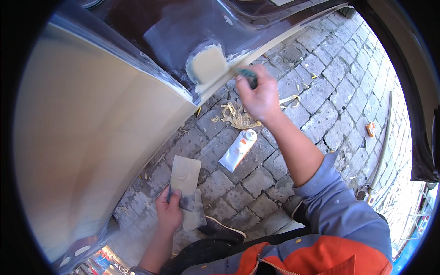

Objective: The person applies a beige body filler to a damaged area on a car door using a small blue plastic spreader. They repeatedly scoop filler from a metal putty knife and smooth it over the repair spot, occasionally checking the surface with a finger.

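Note:
My right hand (pixel 262 94) is closed on a small spreader (pixel 249 75) with a dark green grip, blurred by motion. It is at the lower edge of a dark car body panel (pixel 169 34), and its blade edge is hard to make out. Just left of it, a beige putty patch (pixel 208 64) with uneven edges covers part of the panel. Lower down, my left hand (pixel 168 208) grips a flat rectangular plate (pixel 185 176) with beige putty smeared on it, thumb on top.
A white tube (pixel 238 150) lies on the stone paving (pixel 256 181), beside crumpled yellowish masking tape (pixel 240 117). A large beige panel (pixel 87 128) fills the left side. An orange object (pixel 370 129) lies farther right. My shoe (pixel 224 229) is near the lower middle.

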`<state>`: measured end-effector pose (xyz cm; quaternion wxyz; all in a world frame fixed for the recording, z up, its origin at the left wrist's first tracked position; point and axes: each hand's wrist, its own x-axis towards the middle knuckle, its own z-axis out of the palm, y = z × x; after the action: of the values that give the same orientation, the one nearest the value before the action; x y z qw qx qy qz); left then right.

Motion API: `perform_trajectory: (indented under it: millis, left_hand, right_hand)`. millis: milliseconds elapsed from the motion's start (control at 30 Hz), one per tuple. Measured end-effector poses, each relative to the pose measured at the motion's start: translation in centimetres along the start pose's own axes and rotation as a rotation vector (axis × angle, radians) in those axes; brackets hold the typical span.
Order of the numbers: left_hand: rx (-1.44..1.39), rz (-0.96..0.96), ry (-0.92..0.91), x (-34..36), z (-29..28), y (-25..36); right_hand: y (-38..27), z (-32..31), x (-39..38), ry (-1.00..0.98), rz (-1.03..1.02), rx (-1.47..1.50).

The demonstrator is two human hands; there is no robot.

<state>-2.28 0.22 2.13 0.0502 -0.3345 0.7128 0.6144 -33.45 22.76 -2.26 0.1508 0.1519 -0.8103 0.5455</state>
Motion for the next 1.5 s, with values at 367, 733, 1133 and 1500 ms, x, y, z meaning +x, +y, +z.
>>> perform_trajectory:
  millis: [367, 733, 1133, 1500]
  left_hand:
    - [-0.004, 0.007, 0.005, -0.3, -0.5, -0.7]
    - [0.006, -0.005, -0.007, -0.3, -0.2, -0.4]
    - [0.01, 0.013, -0.014, -0.7, -0.6, -0.2]
    - [0.003, 0.023, 0.014, -0.7, -1.1, -0.3]
  right_hand:
    - [0.6, -0.2, 2.1, 0.129, -0.046, -0.129]
    - [-0.3, 0.1, -1.1, -0.089, 0.157, 0.16]
    - [1.9, 0.0, 3.3, 0.315, 0.368, 0.317]
    - [-0.5, 0.4, -2.0, 0.11, 0.526, 0.37]
